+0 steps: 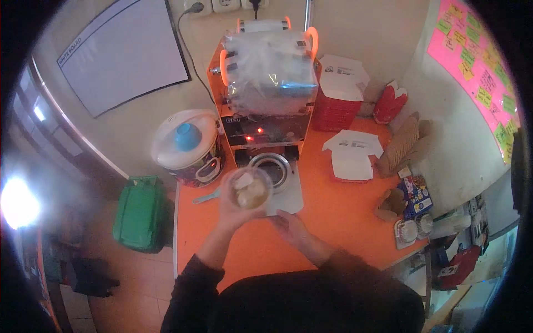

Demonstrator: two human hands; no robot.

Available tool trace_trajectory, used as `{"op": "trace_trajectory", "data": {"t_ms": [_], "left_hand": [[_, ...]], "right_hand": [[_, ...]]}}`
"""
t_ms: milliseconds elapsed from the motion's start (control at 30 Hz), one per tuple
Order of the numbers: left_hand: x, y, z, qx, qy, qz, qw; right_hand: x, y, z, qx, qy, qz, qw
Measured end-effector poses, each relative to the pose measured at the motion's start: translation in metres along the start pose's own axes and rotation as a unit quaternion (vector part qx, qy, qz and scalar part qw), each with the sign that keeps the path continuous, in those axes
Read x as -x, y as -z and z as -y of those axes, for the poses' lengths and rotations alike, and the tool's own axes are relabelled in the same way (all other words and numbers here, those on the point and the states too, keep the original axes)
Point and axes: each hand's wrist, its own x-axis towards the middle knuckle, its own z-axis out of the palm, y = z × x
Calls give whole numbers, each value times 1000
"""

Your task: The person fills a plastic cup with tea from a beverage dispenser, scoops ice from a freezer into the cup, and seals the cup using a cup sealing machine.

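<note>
My left hand [237,217] is closed around a clear plastic cup [250,189] with pale chunks in a brownish liquid. It holds the cup up in front of the base of an orange cup sealing machine [266,125]. Partly behind the cup lies the machine's round metal ring holder [284,166] on its metal tray [295,195]. My right hand [289,224] is at the tray's front edge, its fingertips touching or very near it; whether it grips the edge I cannot tell. Clear plastic film covers the machine's top, and red lights glow on its front.
A rice cooker [185,156] with a blue bowl [188,137] on its lid stands left, near a light blue utensil [207,197]. Right are stacked red-and-white boxes [337,112], an open box [353,166], brown paper holders [402,141] and clear containers [406,233]. A green bin [139,214] stands beside the table.
</note>
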Motion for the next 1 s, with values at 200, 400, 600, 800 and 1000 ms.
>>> {"op": "trace_trajectory", "data": {"t_ms": [200, 400, 600, 800, 1000], "left_hand": [[-36, -49, 30, 1, 78, -19, 997], [-47, -57, 57, -75, 99, -28, 992], [-29, -54, 45, -403, 114, 29, 907], [-11, -34, 44, -467, 122, 61, 874], [-54, 0, -24, -427, -139, -17, 893]], "right_hand": [[4, 4, 4, 37, 11, 5, 999], [10, 14, 11, 105, -15, -2, 994], [26, 40, 21, 247, 32, -67, 966], [24, 47, 55, 268, 360, -134, 883], [41, -104, 168, 533, 724, 24, 436]]}}
